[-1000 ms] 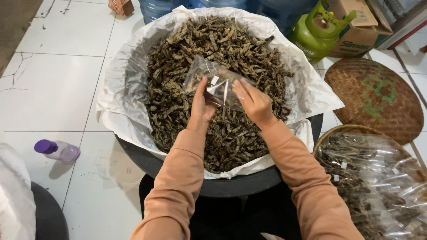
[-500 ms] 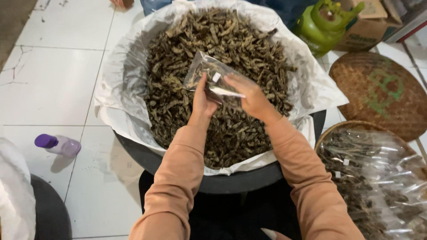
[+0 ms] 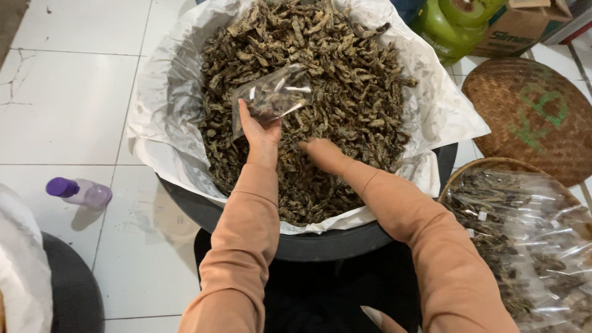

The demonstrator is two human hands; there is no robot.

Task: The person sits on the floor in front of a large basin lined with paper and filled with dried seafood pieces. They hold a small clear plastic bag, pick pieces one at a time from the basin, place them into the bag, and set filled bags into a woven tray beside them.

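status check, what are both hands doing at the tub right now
Left hand holds small clear bag over the tub. Right hand down in dried brown pieces. Nothing in the way.

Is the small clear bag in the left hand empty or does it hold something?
Partly filled: dark dried pieces show through the clear bag that the left hand holds above the tub. Whether its mouth is open, cannot tell.

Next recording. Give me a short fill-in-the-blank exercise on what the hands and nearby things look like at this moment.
1. The left hand holds up a small clear ____ bag.
2. The right hand rests in the dried brown pieces heaped in a black tub lined with ____ paper.
3. The small bottle on the tiled floor has a ____ cap.

Missing words: plastic; white; purple
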